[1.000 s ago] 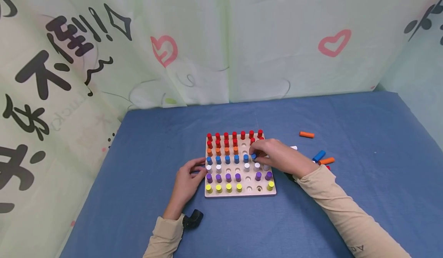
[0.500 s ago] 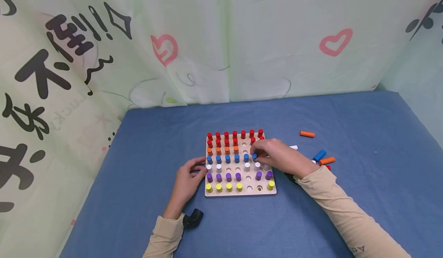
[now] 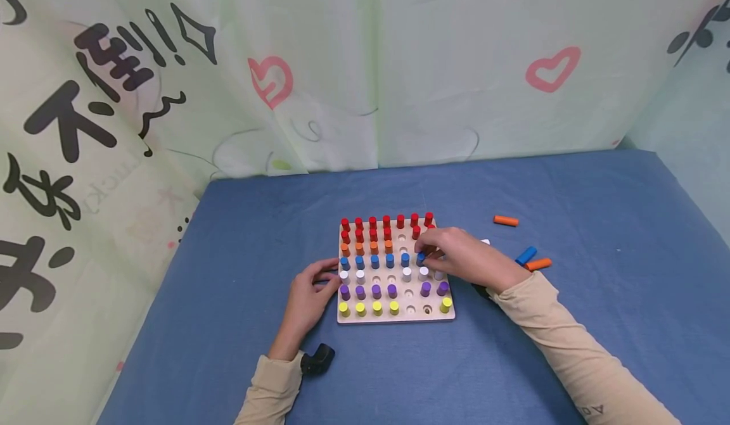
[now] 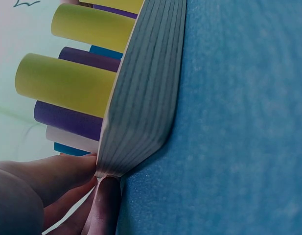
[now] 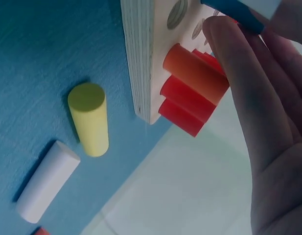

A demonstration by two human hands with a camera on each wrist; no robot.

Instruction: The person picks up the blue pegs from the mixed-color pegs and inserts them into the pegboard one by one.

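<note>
A wooden pegboard (image 3: 393,318) carries rows of coloured cylindrical pegs, with several bare holes. My right hand (image 3: 456,257) is over the board's right side, pinching a blue peg (image 3: 420,259) between thumb and fingers at the right of the blue row. In the right wrist view this blue peg (image 5: 236,11) shows between the fingertips, partly hidden. My left hand (image 3: 308,298) rests at the board's left edge. Up close in the left wrist view, its fingertips (image 4: 107,188) touch the board's corner, beside yellow, purple and white pegs.
Right of the board lie loose pegs: an orange peg (image 3: 505,221), a blue peg (image 3: 526,256) and another orange peg (image 3: 538,265). The right wrist view shows a yellow peg (image 5: 89,120) and a white peg (image 5: 47,182) on the blue cloth. A curtain (image 3: 422,95) hangs behind.
My right hand has shifted slightly to the right with the blue peg between its fingers. The left hand stays at the board's edge.
</note>
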